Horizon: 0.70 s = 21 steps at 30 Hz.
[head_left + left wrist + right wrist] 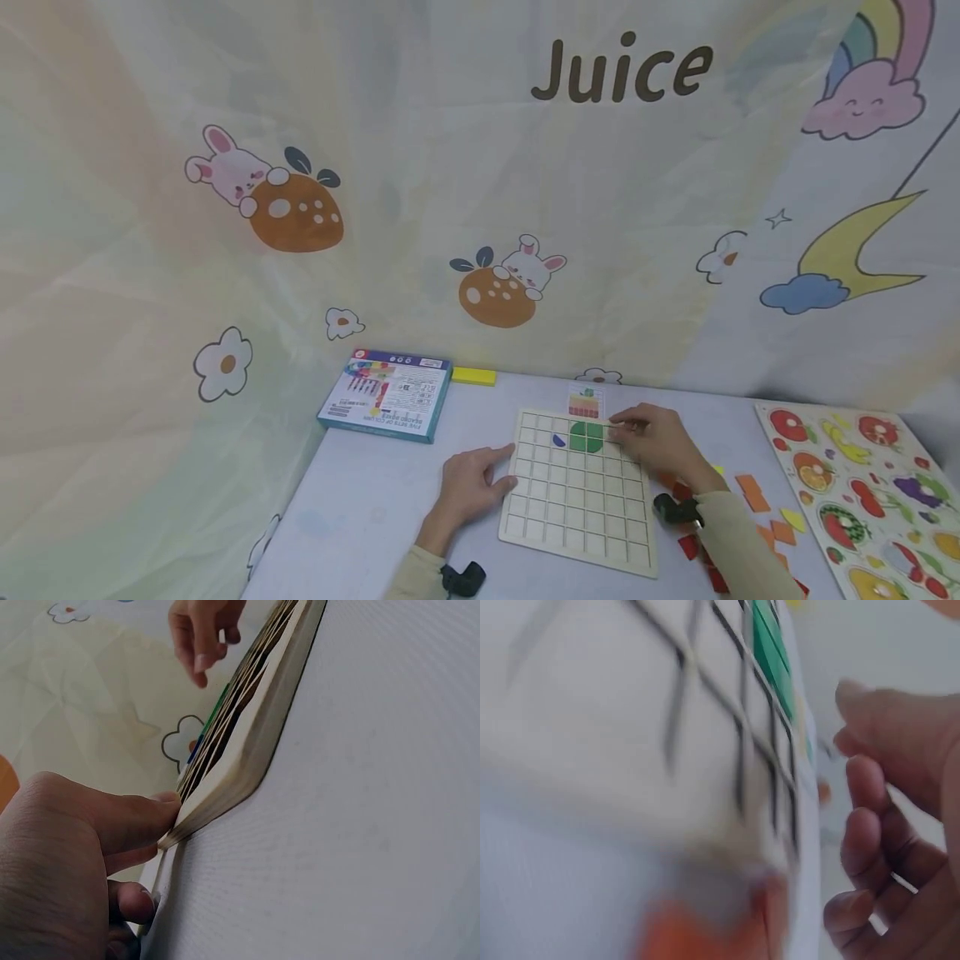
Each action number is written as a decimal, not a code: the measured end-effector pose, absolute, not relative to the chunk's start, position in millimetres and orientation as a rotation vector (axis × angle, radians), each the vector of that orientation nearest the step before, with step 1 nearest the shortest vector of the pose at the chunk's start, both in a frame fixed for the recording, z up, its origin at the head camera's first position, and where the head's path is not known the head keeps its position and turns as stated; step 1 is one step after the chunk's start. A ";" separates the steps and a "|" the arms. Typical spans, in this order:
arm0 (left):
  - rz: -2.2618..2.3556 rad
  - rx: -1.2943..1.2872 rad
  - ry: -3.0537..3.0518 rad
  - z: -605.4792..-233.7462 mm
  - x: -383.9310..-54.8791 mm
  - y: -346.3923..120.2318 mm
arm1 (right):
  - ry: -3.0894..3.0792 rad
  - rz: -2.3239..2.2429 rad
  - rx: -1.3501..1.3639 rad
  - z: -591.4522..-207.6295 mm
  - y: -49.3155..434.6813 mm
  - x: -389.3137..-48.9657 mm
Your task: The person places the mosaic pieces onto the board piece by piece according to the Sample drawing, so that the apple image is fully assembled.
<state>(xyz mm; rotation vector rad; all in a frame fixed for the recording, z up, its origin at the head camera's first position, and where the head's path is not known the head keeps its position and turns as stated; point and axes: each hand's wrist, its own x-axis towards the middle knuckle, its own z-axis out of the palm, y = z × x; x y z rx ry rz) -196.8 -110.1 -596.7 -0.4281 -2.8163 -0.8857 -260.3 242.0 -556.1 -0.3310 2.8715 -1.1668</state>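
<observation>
A pale wooden grid board (566, 510) lies on the white table. Green quarter-round pieces (587, 437) form a circle in its upper cells, with a small blue half-round piece (558, 440) to their left. My left hand (468, 483) touches the board's left edge with index finger and thumb spread apart; in the left wrist view a fingertip rests on the rim. Above the upper right part of the board hovers my right hand (663, 442), its fingers loosely bent, with no piece visible between them. A small picture card (587, 402) lies behind the board.
Loose orange pieces (752, 493) and red pieces (688, 547) are scattered right of the board, partly under the right arm. A fruit puzzle board (817, 467) lies at far right. Back left are a flat box (386, 396) and a yellow block (474, 377). A printed cloth hangs behind.
</observation>
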 end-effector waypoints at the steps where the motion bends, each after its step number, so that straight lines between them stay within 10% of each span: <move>1: -0.888 -0.426 -2.819 -596.6 -196.8 -109.7 | 2.881 -1.135 -0.312 -553.2 251.3 -260.2; 21: -0.895 -0.450 -2.818 -595.4 -196.1 -110.4 | 2.873 -0.876 -0.146 -556.8 331.1 -233.5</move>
